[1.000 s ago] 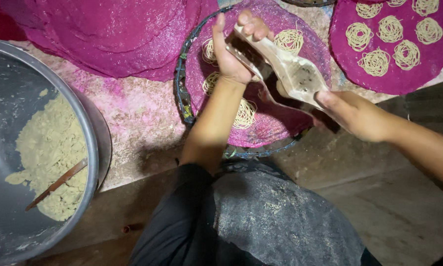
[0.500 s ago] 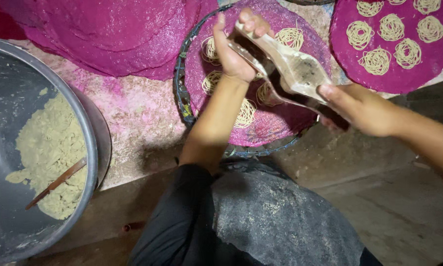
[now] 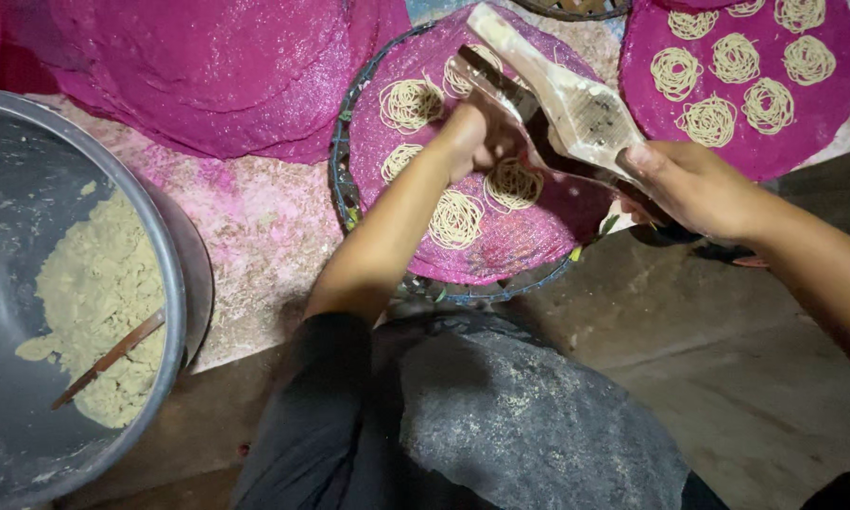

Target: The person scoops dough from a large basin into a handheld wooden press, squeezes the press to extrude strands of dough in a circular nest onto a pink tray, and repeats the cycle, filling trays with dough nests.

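A wooden noodle press (image 3: 562,99) hangs over a round tray covered with pink mesh (image 3: 529,250). My left hand (image 3: 472,132) grips the press's handle at its left end. My right hand (image 3: 694,189) holds the handles at the right end. Several pale noodle coils (image 3: 455,219) lie on the pink mesh under and left of the press. One coil (image 3: 513,184) lies directly beneath the press.
A big grey metal bowl (image 3: 175,274) at the left holds pale dough (image 3: 104,302) and a wooden stick (image 3: 109,359). A stack of pink mesh rounds (image 3: 208,76) lies at the top left. Another pink round (image 3: 822,104) with several coils is at the top right.
Both hands and the press have shifted slightly toward me over the tray, and a fresh coil now shows on the mesh under the press.
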Demonstrator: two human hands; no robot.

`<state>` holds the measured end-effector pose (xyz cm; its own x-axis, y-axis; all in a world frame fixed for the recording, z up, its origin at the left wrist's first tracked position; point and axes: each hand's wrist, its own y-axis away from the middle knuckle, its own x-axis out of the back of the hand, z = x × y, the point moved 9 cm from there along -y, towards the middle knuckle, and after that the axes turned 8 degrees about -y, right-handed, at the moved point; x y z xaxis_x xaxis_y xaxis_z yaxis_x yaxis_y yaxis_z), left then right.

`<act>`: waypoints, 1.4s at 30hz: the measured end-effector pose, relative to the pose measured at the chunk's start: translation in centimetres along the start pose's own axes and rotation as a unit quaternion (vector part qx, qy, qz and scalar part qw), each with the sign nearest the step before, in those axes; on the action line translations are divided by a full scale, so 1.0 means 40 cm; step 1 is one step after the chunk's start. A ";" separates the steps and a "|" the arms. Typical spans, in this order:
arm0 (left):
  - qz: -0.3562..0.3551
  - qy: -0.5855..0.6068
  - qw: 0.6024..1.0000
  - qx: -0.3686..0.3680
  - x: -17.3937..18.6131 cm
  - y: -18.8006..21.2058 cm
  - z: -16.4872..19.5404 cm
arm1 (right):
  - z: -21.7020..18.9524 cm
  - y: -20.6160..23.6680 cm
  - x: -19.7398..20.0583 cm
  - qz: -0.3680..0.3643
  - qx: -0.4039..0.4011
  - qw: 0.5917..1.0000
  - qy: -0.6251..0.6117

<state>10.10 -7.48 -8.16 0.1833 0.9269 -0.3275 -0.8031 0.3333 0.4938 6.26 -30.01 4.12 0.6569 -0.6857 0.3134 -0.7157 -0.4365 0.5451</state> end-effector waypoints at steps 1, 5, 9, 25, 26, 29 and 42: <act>-0.012 -0.018 0.998 0.055 -0.013 -0.003 -0.050 | 0.005 -0.002 0.006 0.009 0.009 1.000 0.005; 0.021 -0.129 0.990 -0.058 -0.002 0.014 -0.055 | 0.024 -0.012 0.041 0.051 0.027 0.995 0.083; 0.082 -0.422 0.884 -0.183 0.020 0.147 -0.019 | 0.036 0.011 0.067 0.043 0.046 0.998 0.025; -0.296 0.472 0.750 -0.356 -0.200 -0.034 0.350 | 0.017 0.035 0.157 0.068 -0.107 0.984 0.128; -0.299 0.475 0.746 -0.359 -0.191 -0.049 0.353 | 0.009 0.025 0.162 0.086 -0.095 0.975 0.184; -0.259 0.459 0.768 -0.364 -0.155 -0.086 0.330 | -0.034 0.008 0.124 0.090 0.031 0.986 0.138; -0.199 0.454 0.791 -0.358 -0.157 -0.144 0.330 | -0.033 0.006 0.150 0.106 -0.036 0.989 0.094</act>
<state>21.08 -12.94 1.67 0.2810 0.1581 -0.9466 -0.9591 0.0822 -0.2710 10.35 -33.48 7.17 0.5306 -0.6339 0.5627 -0.8282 -0.2464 0.5034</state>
